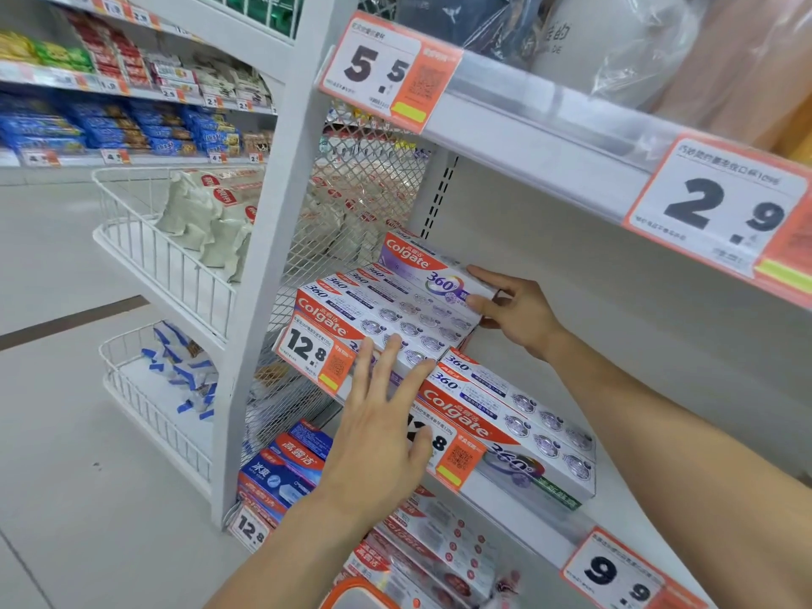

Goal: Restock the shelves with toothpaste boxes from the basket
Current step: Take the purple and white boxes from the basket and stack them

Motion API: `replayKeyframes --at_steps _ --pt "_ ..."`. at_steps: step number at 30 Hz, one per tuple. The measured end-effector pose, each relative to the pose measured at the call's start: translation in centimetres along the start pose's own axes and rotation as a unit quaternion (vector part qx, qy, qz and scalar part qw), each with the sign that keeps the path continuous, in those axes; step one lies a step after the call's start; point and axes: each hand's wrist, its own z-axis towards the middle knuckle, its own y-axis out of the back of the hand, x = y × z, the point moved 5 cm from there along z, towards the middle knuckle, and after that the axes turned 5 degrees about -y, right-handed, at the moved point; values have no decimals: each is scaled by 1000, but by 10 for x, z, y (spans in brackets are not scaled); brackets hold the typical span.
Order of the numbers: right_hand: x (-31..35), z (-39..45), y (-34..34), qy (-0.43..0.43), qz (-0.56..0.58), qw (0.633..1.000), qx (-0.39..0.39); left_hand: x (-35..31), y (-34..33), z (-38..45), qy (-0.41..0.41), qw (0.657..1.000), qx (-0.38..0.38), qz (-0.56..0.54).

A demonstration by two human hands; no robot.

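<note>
A stack of white and red Colgate 360 toothpaste boxes (386, 316) lies at the left end of the middle shelf (624, 516). On top of it leans one purple-fronted box (422, 268), and my right hand (512, 312) grips its right end with thumb and fingers. My left hand (380, 437) is flat with straight fingers, its fingertips touching the front of the stack. A second, lower stack of the same boxes (518, 426) lies to the right of the first. The basket's orange rim (358, 593) shows at the bottom edge.
Price tags 12.8 (314, 351) and 9.9 (615, 573) hang on the shelf edge. Blue toothpaste boxes (285, 472) and white ones (439, 542) fill the shelf below. A wire mesh panel (364, 186) closes the left side. The upper shelf (549, 134) overhangs my hands.
</note>
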Motion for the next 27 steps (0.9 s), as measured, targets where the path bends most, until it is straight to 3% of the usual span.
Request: replayKeyframes --at_steps 7,12,14,20,23,27 --pt "5 -4 -2 4 -37 999 -6 3 -2 3 -1 1000 -2 14" --pt "31 -34 18 31 -149 978 -146 10 1 3 -13 999 12 42" --pt "52 -67 21 61 -162 971 -162 5 5 3 -19 999 6 37" --pt "46 -216 -10 42 -81 996 8 -23 28 -10 -53 992 -118 9" --pt "-16 -281 -36 -54 -55 992 103 -26 9 -33 -38 998 -35 -32" --pt "-115 -341 -77 -173 -27 969 175 -28 -47 -86 -27 980 195 -4"
